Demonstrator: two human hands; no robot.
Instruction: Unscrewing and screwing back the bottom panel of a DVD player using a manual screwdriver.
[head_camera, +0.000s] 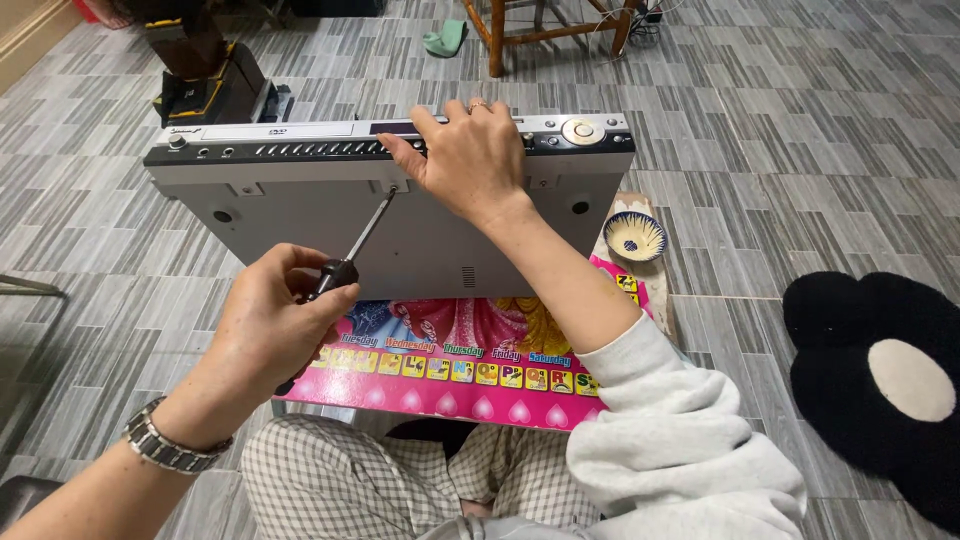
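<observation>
Head view, looking down at a person seated on a grey tiled floor, legs in checked trousers.

A flat silver disc player stands tilted on its back edge, its pale underside facing the person and its front panel of buttons turned up. Its lower edge rests on a bright pink board printed with cartoon figures and rows of small coloured squares, which lies across the person's lap.

The left hand, with a metal watch at the wrist, is closed around the black handle of a screwdriver. The thin shaft slants up and to the right, and its tip meets the player's underside just below the front edge.

The right hand, in a white sleeve, is spread over the top edge of the player, fingers curled onto the front panel, steadying it. It sits just beside the screwdriver's tip.

Around them: a small blue-and-white bowl to the right of the player, a black cushion with a pale round patch further right, a dark boxy device behind the player at left, and wooden chair legs beyond.
</observation>
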